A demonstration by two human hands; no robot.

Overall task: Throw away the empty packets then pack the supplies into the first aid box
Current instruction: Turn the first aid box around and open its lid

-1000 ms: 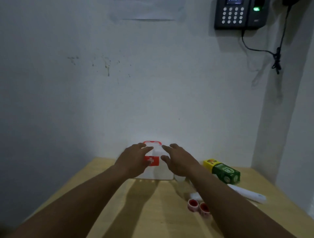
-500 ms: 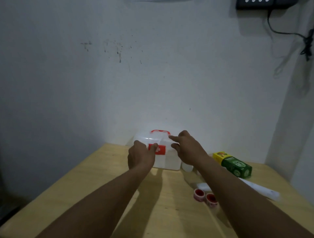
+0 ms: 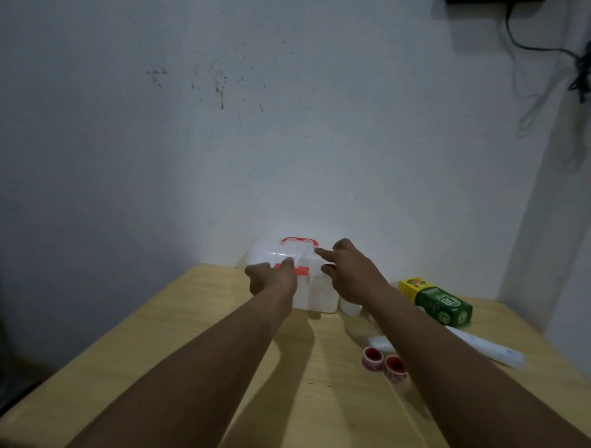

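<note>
First aid box (image 3: pixel 315 295), translucent plastic: left hand (image 3: pixel 271 279) pinches its red latch (image 3: pixel 292 270), right hand (image 3: pixel 353 271) spread open.

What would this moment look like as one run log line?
step: opening first aid box | left hand: at red latch | right hand: on lid | supplies: on table

A plain indoor room corner, possibly a workplace: a bare, stained white wall (image 3: pixel 287 144), a light wooden table (image 3: pixel 160 345), and a wall-mounted black device (image 3: pixel 476 1) trailing a cable (image 3: pixel 540 48).
</note>
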